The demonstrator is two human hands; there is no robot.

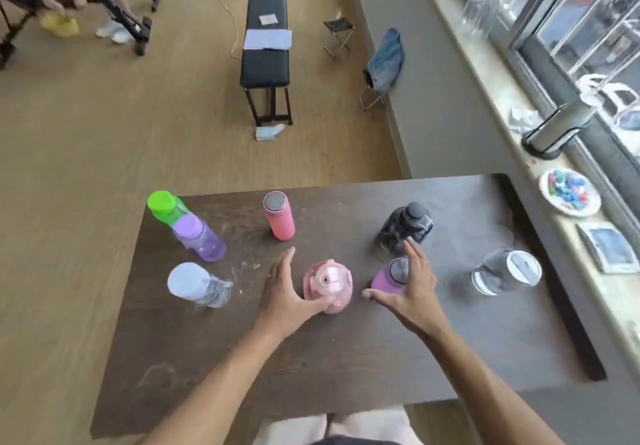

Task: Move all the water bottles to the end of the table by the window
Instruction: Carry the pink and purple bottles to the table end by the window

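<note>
No text, brand, number or sign can be read here. The dark bottle (406, 228) carries pale markings too blurred to make out, and the clear bottle (211, 289) has a faint pattern that cannot be read either.

Daylight scene, bright, source: window (588, 29) at 2 o'clock. Glass there washed out, pale glare. Table (346, 358) dark, matte, faint sheen toward 3 o'clock. Soft shadows fall leftward from bottles, e.g. clear tumbler (505, 271). Wide-angle distortion strong: table edges and sill bow at frame borders. Overall softness, compression smear; people at 10 o'clock blurred. Centre sharpest, still mildly soft.
</note>
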